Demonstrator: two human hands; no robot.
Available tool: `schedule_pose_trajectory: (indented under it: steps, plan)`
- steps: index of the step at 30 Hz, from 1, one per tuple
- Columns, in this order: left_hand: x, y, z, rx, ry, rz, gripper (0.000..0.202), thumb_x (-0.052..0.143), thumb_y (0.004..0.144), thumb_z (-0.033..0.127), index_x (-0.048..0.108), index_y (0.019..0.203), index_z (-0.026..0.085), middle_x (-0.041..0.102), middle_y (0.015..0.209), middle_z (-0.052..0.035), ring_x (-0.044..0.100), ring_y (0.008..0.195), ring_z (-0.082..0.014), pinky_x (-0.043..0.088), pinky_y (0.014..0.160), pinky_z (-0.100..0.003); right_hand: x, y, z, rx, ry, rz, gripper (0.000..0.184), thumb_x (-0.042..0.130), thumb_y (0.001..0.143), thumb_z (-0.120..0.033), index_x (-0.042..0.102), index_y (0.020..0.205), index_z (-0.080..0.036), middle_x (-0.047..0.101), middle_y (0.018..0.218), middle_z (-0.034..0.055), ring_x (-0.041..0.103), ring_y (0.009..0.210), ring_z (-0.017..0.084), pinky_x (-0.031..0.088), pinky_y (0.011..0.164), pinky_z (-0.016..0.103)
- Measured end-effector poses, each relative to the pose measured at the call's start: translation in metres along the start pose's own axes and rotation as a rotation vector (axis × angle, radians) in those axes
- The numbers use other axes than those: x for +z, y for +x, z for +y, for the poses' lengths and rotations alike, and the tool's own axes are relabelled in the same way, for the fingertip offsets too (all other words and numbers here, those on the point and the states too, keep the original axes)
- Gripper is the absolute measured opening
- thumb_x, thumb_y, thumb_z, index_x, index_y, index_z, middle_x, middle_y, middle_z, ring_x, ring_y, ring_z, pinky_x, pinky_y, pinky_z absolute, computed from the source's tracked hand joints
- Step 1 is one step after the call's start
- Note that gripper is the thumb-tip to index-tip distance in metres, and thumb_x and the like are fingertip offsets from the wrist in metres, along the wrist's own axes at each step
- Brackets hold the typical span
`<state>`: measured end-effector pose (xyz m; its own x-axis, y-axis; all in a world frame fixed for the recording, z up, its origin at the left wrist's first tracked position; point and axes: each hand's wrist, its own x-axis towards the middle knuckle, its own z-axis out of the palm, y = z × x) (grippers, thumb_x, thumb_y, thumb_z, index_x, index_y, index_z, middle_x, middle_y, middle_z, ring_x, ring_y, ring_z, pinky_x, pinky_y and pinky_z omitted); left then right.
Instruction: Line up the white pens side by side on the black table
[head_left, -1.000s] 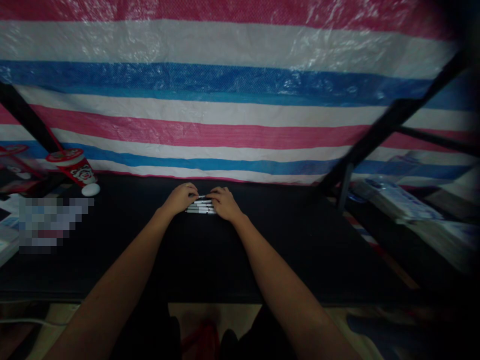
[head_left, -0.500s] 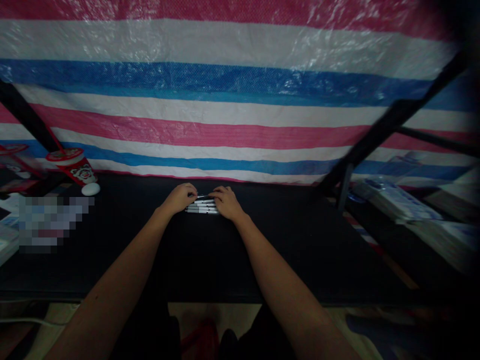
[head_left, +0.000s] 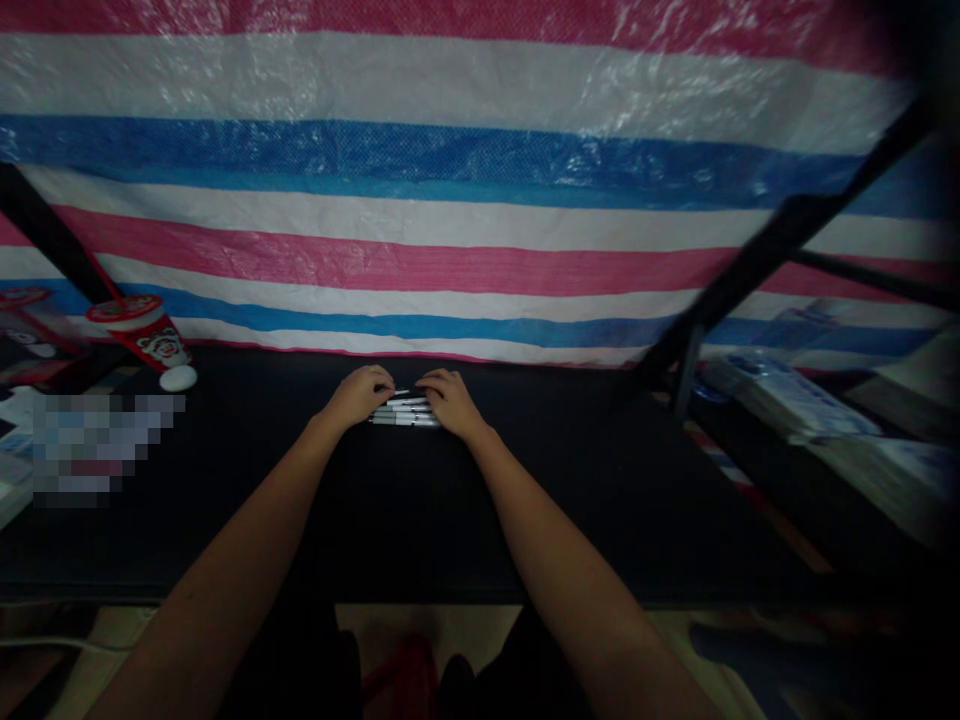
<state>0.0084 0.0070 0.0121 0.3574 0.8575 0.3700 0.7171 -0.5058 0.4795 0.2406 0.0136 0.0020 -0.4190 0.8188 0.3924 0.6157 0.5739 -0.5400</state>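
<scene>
A small row of white pens (head_left: 405, 411) is lying side by side on the black bench (head_left: 570, 480), toward its far edge and about midway across. I am bracketing the pens with both hands: my left hand (head_left: 358, 395) is curling over their left ends, fingers bent down and touching them, and my right hand (head_left: 448, 400) is resting on their right ends, fingers likewise curled. Whether either hand is actually pinching a pen or only pressing on the row, I cannot tell in this dim light. My forearms are stretching out across the bench from the near edge. Behind the pens a striped tarp (head_left: 450, 200) in pink, white and blue is hanging as a backdrop. Far off to the left, a red and white cup (head_left: 146, 332) is standing tilted by a small white object (head_left: 178, 378). To the right, a black metal frame (head_left: 750, 270) is slanting upward.
</scene>
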Motion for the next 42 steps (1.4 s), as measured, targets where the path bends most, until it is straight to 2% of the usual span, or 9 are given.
schedule_pose_trajectory:
  steps: [2, 4, 7, 10, 22, 33, 38, 42]
  plan:
    - [0.0, -0.001, 0.0, -0.008, -0.002, 0.007, 0.016, 0.061, 0.087, 0.024, 0.077, 0.084, 0.02, 0.073, 0.1, -0.0063, 0.066, 0.095, -0.0207, 0.051, 0.089, -0.034, -0.001, 0.001, 0.005, 0.007, 0.05, 0.044, 0.03, 0.051, 0.089, -0.008, 0.076, 0.102, -0.02, 0.068, 0.112, 0.0081, 0.057, 0.106, 0.02, 0.039, 0.1, 0.039]
    - [0.001, -0.001, -0.001, -0.018, -0.006, 0.014, 0.016, 0.061, 0.087, 0.025, 0.076, 0.084, 0.02, 0.073, 0.101, -0.0066, 0.066, 0.095, -0.021, 0.051, 0.089, -0.035, -0.003, 0.002, 0.008, 0.007, 0.082, 0.06, 0.02, 0.058, 0.088, -0.011, 0.076, 0.092, -0.019, 0.068, 0.107, 0.0077, 0.058, 0.104, 0.02, 0.039, 0.1, 0.04]
    - [0.002, -0.001, -0.002, -0.034, -0.017, 0.014, 0.016, 0.062, 0.086, 0.025, 0.076, 0.085, 0.02, 0.073, 0.101, -0.0069, 0.066, 0.095, -0.0211, 0.051, 0.089, -0.035, -0.005, 0.0, 0.01, -0.003, 0.102, 0.054, 0.01, 0.067, 0.085, -0.018, 0.076, 0.084, -0.021, 0.067, 0.111, 0.007, 0.057, 0.106, 0.021, 0.039, 0.099, 0.042]
    - [0.002, -0.001, -0.003, -0.033, -0.025, 0.006, 0.015, 0.062, 0.085, 0.024, 0.076, 0.085, 0.02, 0.073, 0.102, -0.0068, 0.067, 0.095, -0.0211, 0.052, 0.09, -0.035, -0.004, -0.001, 0.011, -0.022, 0.1, 0.031, 0.007, 0.072, 0.083, -0.019, 0.077, 0.081, -0.023, 0.066, 0.113, 0.0064, 0.056, 0.108, 0.022, 0.04, 0.1, 0.042]
    - [0.003, -0.001, -0.005, -0.026, 0.018, 0.004, 0.016, 0.06, 0.086, 0.023, 0.076, 0.085, 0.019, 0.072, 0.101, -0.0071, 0.066, 0.095, -0.0209, 0.052, 0.091, -0.037, -0.017, -0.005, 0.025, 0.024, 0.049, 0.048, 0.008, 0.071, 0.08, -0.015, 0.075, 0.078, -0.021, 0.066, 0.109, 0.0062, 0.056, 0.106, 0.022, 0.04, 0.101, 0.044]
    - [0.003, -0.002, -0.006, -0.034, -0.02, 0.01, 0.014, 0.062, 0.085, 0.024, 0.075, 0.085, 0.019, 0.072, 0.101, -0.0072, 0.066, 0.094, -0.0211, 0.052, 0.091, -0.037, -0.017, -0.006, 0.029, 0.033, 0.081, 0.028, 0.005, 0.073, 0.078, -0.017, 0.074, 0.079, -0.021, 0.066, 0.11, 0.0062, 0.057, 0.108, 0.023, 0.039, 0.102, 0.046]
    - [0.003, -0.002, -0.006, -0.022, -0.026, 0.01, 0.014, 0.062, 0.085, 0.022, 0.075, 0.085, 0.019, 0.072, 0.102, -0.0079, 0.066, 0.095, -0.0216, 0.052, 0.092, -0.038, -0.016, -0.005, 0.032, 0.039, 0.103, 0.045, 0.01, 0.068, 0.081, -0.012, 0.073, 0.077, -0.02, 0.066, 0.11, 0.0067, 0.057, 0.107, 0.022, 0.041, 0.101, 0.043]
    - [0.002, -0.002, -0.005, -0.025, -0.022, 0.009, 0.013, 0.062, 0.086, 0.023, 0.075, 0.085, 0.019, 0.072, 0.101, -0.0079, 0.066, 0.095, -0.0222, 0.052, 0.091, -0.038, -0.016, -0.005, 0.032, 0.038, 0.086, 0.026, 0.006, 0.07, 0.081, -0.015, 0.075, 0.081, -0.02, 0.066, 0.111, 0.0075, 0.056, 0.107, 0.022, 0.041, 0.102, 0.043]
